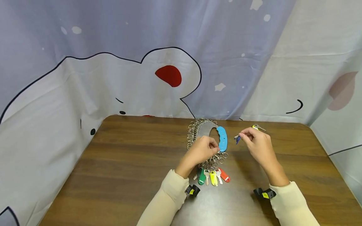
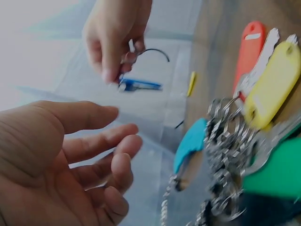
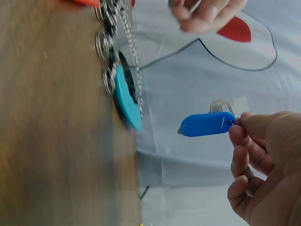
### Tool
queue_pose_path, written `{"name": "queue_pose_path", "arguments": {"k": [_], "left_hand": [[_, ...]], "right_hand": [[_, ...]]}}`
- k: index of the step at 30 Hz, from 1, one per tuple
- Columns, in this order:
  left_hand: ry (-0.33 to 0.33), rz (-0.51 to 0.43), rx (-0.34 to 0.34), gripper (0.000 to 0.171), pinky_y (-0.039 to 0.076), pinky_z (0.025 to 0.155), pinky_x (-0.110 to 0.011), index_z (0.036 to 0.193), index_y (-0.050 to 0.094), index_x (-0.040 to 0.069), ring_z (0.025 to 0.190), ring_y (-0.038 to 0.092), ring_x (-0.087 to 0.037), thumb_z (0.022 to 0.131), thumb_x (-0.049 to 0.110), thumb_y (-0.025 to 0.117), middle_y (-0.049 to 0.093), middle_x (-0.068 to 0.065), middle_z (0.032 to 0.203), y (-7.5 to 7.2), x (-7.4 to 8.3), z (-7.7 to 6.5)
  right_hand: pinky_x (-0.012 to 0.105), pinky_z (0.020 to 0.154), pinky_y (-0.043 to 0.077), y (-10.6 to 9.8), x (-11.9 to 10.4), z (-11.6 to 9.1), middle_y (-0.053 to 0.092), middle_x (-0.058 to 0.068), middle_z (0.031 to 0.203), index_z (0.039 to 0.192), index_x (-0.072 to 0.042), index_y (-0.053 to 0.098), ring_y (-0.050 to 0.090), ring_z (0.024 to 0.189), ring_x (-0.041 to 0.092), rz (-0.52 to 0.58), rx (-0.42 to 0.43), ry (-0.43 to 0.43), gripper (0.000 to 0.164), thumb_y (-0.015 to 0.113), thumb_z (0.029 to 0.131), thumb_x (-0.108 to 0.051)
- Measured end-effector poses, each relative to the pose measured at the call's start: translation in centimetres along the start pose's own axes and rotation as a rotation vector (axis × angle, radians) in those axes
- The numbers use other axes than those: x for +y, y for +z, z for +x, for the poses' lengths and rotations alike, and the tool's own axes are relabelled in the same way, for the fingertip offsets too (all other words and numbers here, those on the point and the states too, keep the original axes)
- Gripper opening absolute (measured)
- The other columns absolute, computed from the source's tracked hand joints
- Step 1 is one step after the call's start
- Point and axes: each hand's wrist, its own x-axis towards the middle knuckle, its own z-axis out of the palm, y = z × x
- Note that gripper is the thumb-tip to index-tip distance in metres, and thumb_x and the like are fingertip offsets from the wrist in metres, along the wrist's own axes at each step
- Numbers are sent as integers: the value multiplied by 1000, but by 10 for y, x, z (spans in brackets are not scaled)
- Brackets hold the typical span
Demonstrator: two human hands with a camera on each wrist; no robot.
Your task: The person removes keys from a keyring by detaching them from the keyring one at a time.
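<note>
Noting positions: right hand (image 1: 258, 146) raised over the counter (image 1: 127, 163), thumb and forefinger pinching the blue tag (image 3: 207, 125) at its ring end, a metal key (image 3: 219, 108) beside it. Left hand (image 1: 201, 150) grips nothing visible; its fingers are parted, loosely bent, above the near part of the holder plate (image 1: 205, 128). The blue tag is in the air right of the turquoise handle (image 1: 222, 139), apart from it.

Handling, my judgement: gripping at the ring end is sound, as tag and key swing below. Best let that swing settle before the hands meet. Left fingers could isolate one of the crowded rings (image 2: 229, 160) and steady it.

Edges: the plate sits close to the counter's back edge, curtain (image 1: 135, 81) right behind; little reach beyond. A far key (image 1: 260, 128) lies near that edge past the right hand; a wide sweep might brush it. Green tag (image 1: 201, 177), yellow tag (image 1: 213, 178) and red tag (image 1: 224, 174) fan out on the near side, snaggable by a sleeve. Roomiest: the broad wood leftward.
</note>
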Motion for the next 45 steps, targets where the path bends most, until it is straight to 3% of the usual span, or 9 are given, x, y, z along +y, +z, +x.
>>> {"name": "queue_pose_path", "arguments": {"k": [9, 12, 16, 23, 32, 40, 45], "left_hand": [[44, -16, 98, 12, 51, 62, -22, 91, 74, 9, 68, 60, -7, 87, 16, 65, 69, 2, 77, -31, -11, -5], [59, -10, 112, 18, 55, 72, -27, 100, 74, 7, 81, 65, -13, 88, 18, 65, 73, -3, 92, -38, -16, -8], [76, 22, 79, 32, 55, 87, -36, 116, 69, 8, 102, 65, -22, 90, 24, 65, 70, -8, 117, -44, -22, -13], [122, 133, -19, 50, 44, 105, -41, 134, 56, 8, 127, 51, -22, 92, 33, 63, 59, -8, 137, -50, -27, -20], [177, 234, -78, 60, 38, 110, -41, 142, 48, 7, 133, 44, -23, 92, 39, 62, 52, -10, 144, -49, -33, -32], [161, 324, -127, 64, 34, 112, -44, 145, 44, 12, 137, 39, -27, 92, 42, 62, 47, -9, 148, -50, -32, -47], [180, 465, -126, 65, 39, 108, -51, 145, 44, 12, 134, 42, -30, 91, 43, 62, 48, -12, 146, -52, -32, -53]], "right_hand": [[23, 50, 33, -26, 25, 9, 60, 2, 67, 84, -5, 71, 43, 57, 12, -47, 123, -64, 5, 73, 84, -9], [21, 52, 32, -34, 35, 14, 59, 3, 67, 84, -5, 71, 43, 57, 11, -49, 120, -60, 5, 72, 85, -9], [21, 52, 33, -45, 50, 19, 60, 4, 66, 84, -5, 71, 43, 56, 10, -61, 117, -49, 6, 72, 86, -11], [19, 50, 34, -57, 79, 25, 66, 6, 66, 87, -6, 72, 45, 54, 9, -104, 50, -61, 6, 71, 87, -12], [28, 49, 38, -62, 116, 23, 67, 4, 67, 84, -10, 71, 47, 55, 11, -147, -65, -48, 4, 72, 86, -13], [38, 51, 41, -64, 138, 20, 64, 3, 68, 82, -9, 70, 48, 58, 15, -202, -146, -86, 4, 73, 84, -10], [46, 58, 46, -62, 142, 21, 68, 7, 74, 82, -8, 69, 56, 65, 22, -236, -263, -131, 4, 73, 83, -7]]}}
